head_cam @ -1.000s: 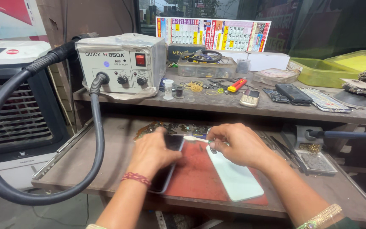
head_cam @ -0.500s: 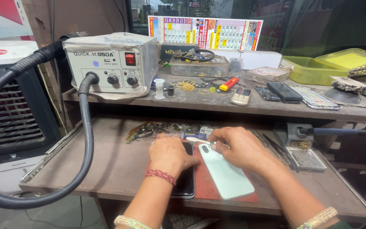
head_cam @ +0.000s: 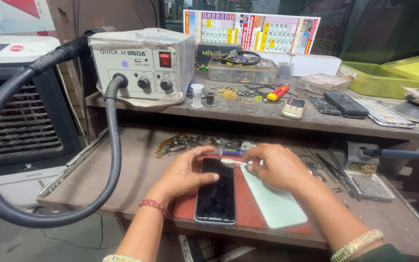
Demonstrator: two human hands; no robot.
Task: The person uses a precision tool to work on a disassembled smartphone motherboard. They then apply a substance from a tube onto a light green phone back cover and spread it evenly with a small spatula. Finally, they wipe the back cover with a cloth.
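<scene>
Phone (head_cam: pixel 215 191), brush (head_cam: pixel 233 162) handle hidden by right hand (head_cam: pixel 278 167)

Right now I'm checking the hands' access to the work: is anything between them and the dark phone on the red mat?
Nothing visible. The left hand rests directly on the phone, thumb on its screen. The right hand holds a small white tool at the phone's top edge. The pale back cover lies beside it, not across.

Left hand (head_cam: pixel 183 175) resting on dark phone (head_cam: pixel 215 190), thumb on screen. Right hand (head_cam: pixel 278 167) pinching white brush (head_cam: pixel 233 162) just above phone's top edge. Pale green back cover (head_cam: pixel 275 204) under right hand, on red mat (head_cam: pixel 248 221).
</scene>
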